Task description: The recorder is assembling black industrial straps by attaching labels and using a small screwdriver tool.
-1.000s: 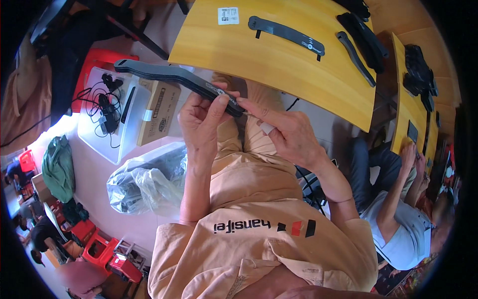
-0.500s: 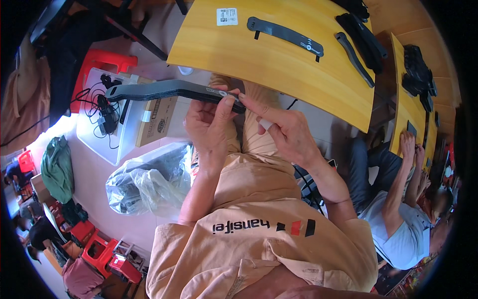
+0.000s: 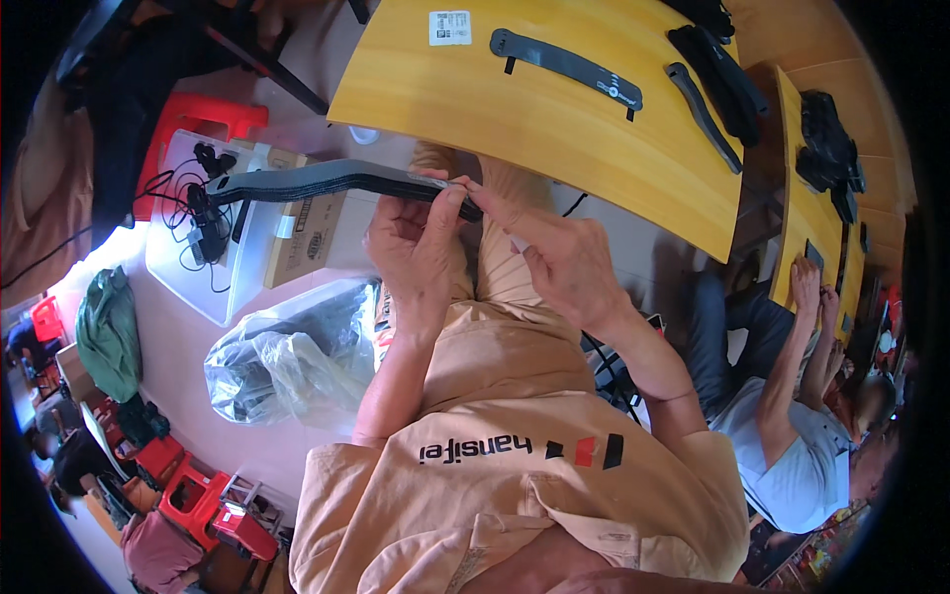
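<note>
The strap (image 3: 336, 181) has swung round: a second ago its far end angled up toward the table, now it lies nearly level, reaching out past the left hand (image 3: 416, 247) over the open box (image 3: 297, 233) on the floor. That reads like the person turning the piece to get at its near end, so the work is on that end, not the long run.

Left hand is closed on the strap, thumb on top, fingers curled underneath, gripping just short of the near end. The strap's long part runs away from that hand to the person's left; its dark tip pokes out on the other side, toward the right hand (image 3: 559, 262).

Right hand sits just beside that tip, fingers narrowed to a pinch at it. Something small and pale shows under the fingers; I cannot tell what it is.

Beyond both hands, the yellow table (image 3: 554, 129) carries more black straps (image 3: 564, 64). Below the left hand, a clear bag (image 3: 277, 366) lies on the floor.
</note>
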The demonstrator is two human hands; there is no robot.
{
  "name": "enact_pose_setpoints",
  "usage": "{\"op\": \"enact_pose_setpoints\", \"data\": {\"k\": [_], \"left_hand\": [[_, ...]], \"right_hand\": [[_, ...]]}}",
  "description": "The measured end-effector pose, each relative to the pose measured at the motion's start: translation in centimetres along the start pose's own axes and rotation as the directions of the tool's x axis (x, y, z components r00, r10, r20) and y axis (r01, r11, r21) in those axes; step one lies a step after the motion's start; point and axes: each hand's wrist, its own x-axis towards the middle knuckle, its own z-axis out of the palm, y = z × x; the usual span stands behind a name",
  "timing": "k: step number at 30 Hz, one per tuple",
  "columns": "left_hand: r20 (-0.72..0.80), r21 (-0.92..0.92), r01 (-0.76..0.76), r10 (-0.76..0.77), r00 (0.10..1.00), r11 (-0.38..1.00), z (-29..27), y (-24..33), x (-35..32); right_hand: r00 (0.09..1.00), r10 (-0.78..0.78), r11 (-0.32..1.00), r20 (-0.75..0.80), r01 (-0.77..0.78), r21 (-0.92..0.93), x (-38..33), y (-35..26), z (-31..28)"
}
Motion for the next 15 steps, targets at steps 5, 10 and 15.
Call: {"op": "enact_pose_setpoints", "data": {"k": [5, 10, 15], "left_hand": [[-0.053, -0.015, -0.035, 0.034, 0.998, 0.999, 0.2, 0.1, 0.2], [-0.023, -0.05, 0.005, -0.006, 1.0, 0.999, 0.0, 0.4, 0.3], [0.052, -0.169, 0.07, -0.062, 0.997, 0.983, -0.4, 0.1, 0.6]], "right_hand": [[0.985, 0.162, 0.969, 0.06, -0.17, 0.177, 0.6, -0.2, 0.9], [0.973, 0.225, 0.859, 0.045, -0.219, 0.463, 1.0, -0.2, 1.1], [0.992, 0.111, 0.932, -0.056, -0.085, 0.351, 0.5, 0.3, 1.3]]}}
